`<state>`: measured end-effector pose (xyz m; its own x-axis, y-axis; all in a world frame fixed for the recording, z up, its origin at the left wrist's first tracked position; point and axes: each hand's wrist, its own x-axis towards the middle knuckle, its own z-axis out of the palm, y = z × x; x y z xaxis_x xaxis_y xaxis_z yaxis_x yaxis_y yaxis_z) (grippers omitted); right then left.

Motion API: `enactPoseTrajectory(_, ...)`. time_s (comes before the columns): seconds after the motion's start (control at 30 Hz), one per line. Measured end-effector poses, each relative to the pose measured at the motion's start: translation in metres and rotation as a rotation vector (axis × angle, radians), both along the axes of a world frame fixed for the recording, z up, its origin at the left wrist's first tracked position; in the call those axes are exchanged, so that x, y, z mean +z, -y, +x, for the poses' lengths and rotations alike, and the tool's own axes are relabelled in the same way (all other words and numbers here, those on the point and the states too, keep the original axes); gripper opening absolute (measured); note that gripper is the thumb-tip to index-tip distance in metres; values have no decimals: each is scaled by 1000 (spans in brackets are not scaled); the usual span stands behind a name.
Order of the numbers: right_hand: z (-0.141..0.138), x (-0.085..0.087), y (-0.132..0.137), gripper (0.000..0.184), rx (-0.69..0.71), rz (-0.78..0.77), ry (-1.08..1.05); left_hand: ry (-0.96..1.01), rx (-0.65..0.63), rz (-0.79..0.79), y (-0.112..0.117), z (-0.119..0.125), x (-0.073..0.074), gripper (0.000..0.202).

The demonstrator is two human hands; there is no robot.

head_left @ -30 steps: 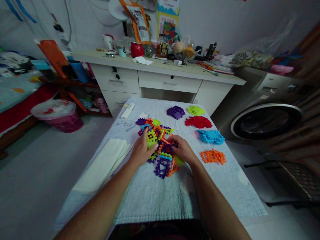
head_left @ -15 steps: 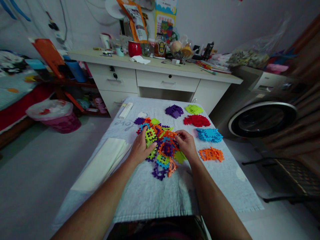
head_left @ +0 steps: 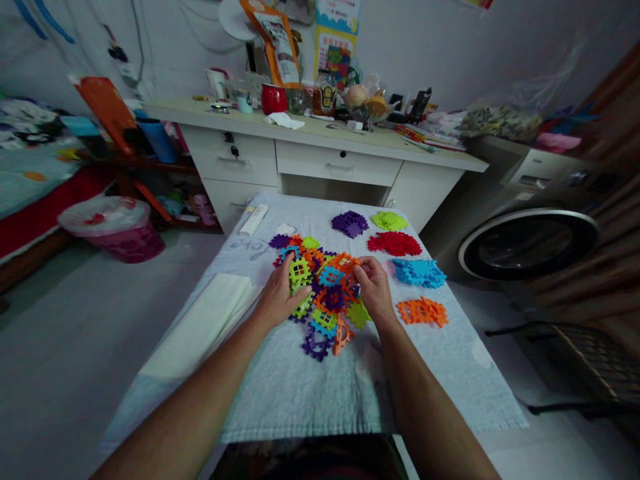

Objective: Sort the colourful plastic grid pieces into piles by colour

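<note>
A mixed heap of plastic interlocking tiles [head_left: 320, 293] in orange, green, purple and blue lies in the middle of a small table covered by a pale cloth [head_left: 300, 387]. My left hand [head_left: 278, 299] rests on the heap's left side, fingers curled against a green tile [head_left: 299, 272]. My right hand [head_left: 374, 288] pinches an orange tile [head_left: 345, 262] at the heap's upper right. Sorted piles lie to the right: purple [head_left: 351, 223], green [head_left: 389, 221], red [head_left: 395, 244], blue [head_left: 419, 273] and orange [head_left: 423, 311].
A folded white cloth [head_left: 205, 323] lies at the table's left edge. A white tube [head_left: 254, 220] lies at the far left corner. Behind stands a cluttered white desk [head_left: 320, 150]. A washing machine [head_left: 530, 233] is on the right, a pink bin [head_left: 113, 227] on the left.
My right hand has moved up and away from the heap's near side, lifting an orange tile at the upper right. My left hand has stayed on the green tile.
</note>
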<state>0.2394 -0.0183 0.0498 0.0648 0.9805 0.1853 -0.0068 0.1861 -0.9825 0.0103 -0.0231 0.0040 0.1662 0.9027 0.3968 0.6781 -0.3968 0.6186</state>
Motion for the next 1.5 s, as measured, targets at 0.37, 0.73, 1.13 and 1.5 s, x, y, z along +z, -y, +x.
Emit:
enactPoseTrajectory(0.37,-4,1,3,30,35,-49,-37,-20,4,0,-1,-1,-1,84)
enactPoseTrajectory(0.73,0,5,1,25,26,29,-125,-10,1,-9,0,-1,0,84)
enactPoseTrajectory(1.13,97,17,45,15,-122,114,440,7,-6,-37,-2,-2,-1,84)
enactPoseTrajectory(1.5,161,0,100,20,-302,50,678,-9,5,-54,-2,-1,0,85)
